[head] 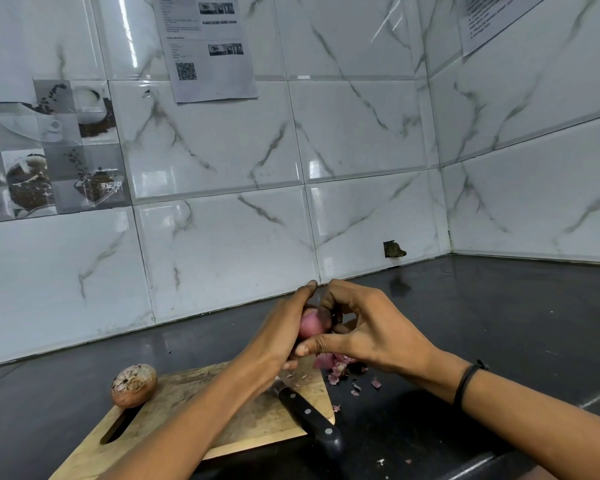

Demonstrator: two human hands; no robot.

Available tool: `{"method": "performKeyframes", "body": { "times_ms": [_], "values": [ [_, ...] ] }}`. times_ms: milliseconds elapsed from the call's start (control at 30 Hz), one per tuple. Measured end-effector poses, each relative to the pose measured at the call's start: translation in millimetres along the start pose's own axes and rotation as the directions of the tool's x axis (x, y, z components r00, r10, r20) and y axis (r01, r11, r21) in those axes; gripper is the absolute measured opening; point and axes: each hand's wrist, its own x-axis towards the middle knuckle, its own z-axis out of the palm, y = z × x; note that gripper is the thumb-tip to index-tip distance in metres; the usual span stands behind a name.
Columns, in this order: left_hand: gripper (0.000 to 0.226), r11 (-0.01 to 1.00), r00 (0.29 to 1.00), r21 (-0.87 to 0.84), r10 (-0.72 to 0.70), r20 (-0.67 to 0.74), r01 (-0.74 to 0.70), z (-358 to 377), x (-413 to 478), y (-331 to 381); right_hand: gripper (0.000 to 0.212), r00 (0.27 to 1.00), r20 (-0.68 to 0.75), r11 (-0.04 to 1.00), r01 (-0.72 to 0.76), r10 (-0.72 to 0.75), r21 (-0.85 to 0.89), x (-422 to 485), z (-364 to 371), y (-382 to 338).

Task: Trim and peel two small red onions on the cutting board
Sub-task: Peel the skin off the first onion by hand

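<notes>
Above the far right corner of the wooden cutting board (194,410) I hold a small red onion (310,323), its pink flesh showing. My left hand (284,337) cups it from the left with fingers wrapped behind. My right hand (357,323) grips it from the right, thumb under it and fingers curled over its top. A second onion (134,385), still in dry brown skin, sits on the board's left corner. A black-handled knife (309,419) lies on the board's right edge, its blade hidden under my left forearm.
Pink peel scraps (340,370) lie on the dark countertop (499,323) just right of the board. The tiled wall (222,237) runs behind and turns a corner at the right. The board's handle slot (118,426) faces me.
</notes>
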Motion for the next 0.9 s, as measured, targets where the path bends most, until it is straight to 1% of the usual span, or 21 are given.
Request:
{"method": "performKeyframes", "body": {
  "times_ms": [67, 133, 200, 267, 367, 467, 567, 667, 767, 900],
  "values": [
    [0.063, 0.999, 0.999, -0.015, -0.032, -0.014, 0.032, -1, 2, -2, 0.039, 1.000, -0.021, 1.000, -0.020, 0.020, -0.005, 0, -1, 0],
    [0.064, 0.998, 0.998, -0.025, -0.051, -0.026, 0.051, -2, 4, -3, 0.044, 0.998, -0.035, 0.998, -0.058, 0.057, -0.010, 0, -2, 0],
    [0.064, 0.999, 0.998, -0.019, -0.051, -0.032, 0.050, -2, 5, -3, 0.051, 0.996, -0.029, 0.996, -0.089, 0.089, -0.002, 0, -3, 0],
    [0.063, 0.999, 0.998, -0.006, -0.040, -0.041, 0.040, -4, 7, -4, 0.053, 0.995, -0.014, 0.994, -0.102, 0.103, 0.026, 0, -5, 0],
    [0.066, 0.999, 0.997, 0.020, -0.031, -0.068, 0.033, -8, 7, -3, 0.045, 0.993, -0.017, 0.992, -0.117, 0.118, 0.037, 1, -6, -1],
    [0.073, 0.998, 0.996, 0.045, -0.046, -0.079, 0.050, -11, 6, -4, 0.029, 0.990, -0.025, 0.990, -0.139, 0.139, 0.014, 1, -6, -1],
    [0.075, 0.995, 0.995, 0.072, -0.061, -0.082, 0.067, -12, 7, -5, 0.014, 0.993, -0.034, 0.993, -0.115, 0.115, -0.022, 0, -8, 1],
    [0.073, 0.992, 0.994, 0.080, -0.090, -0.056, 0.094, -13, 9, -7, 0.009, 0.996, -0.049, 0.991, -0.081, 0.076, -0.109, 0, -8, 5],
    [0.063, 0.993, 0.994, 0.045, -0.108, -0.012, 0.108, -12, 8, -7, 0.008, 0.999, -0.045, 0.981, -0.020, 0.011, -0.193, 1, -5, 11],
    [0.049, 0.993, 0.993, 0.050, -0.105, -0.055, 0.108, -11, 8, -4, 0.006, 0.998, -0.010, 0.972, 0.053, -0.057, -0.228, 2, -5, 15]
  ]
}}
